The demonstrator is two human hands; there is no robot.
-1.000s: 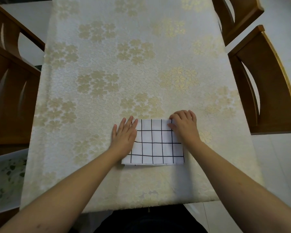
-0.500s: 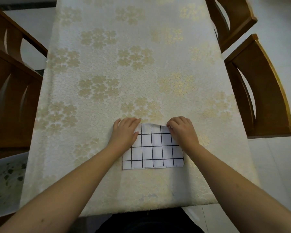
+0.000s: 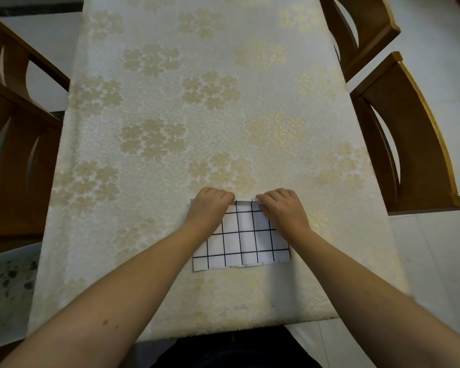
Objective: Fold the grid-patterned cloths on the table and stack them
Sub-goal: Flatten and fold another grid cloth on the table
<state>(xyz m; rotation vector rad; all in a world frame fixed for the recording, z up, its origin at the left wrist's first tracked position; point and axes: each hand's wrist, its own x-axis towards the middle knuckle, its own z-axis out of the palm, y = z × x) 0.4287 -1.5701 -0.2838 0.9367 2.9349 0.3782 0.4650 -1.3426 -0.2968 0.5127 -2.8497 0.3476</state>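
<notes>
We note the fingers of the left hand [image 3: 210, 205] and right hand [image 3: 282, 208] curled, pinching the far edge of the grid-patterned cloth [image 3: 246, 240] at its two far corners. The cloth lies folded flat on the table [image 3: 170, 123], near its near edge. Wooden chairs [image 3: 409, 134] flank the table.

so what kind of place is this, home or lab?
Most likely a home dining area. A long table under a cream floral tablecloth, wooden dining chairs pulled up along both sides, and a pale tiled floor. The left hand and right hand grip a grid-patterned cloth.
</notes>
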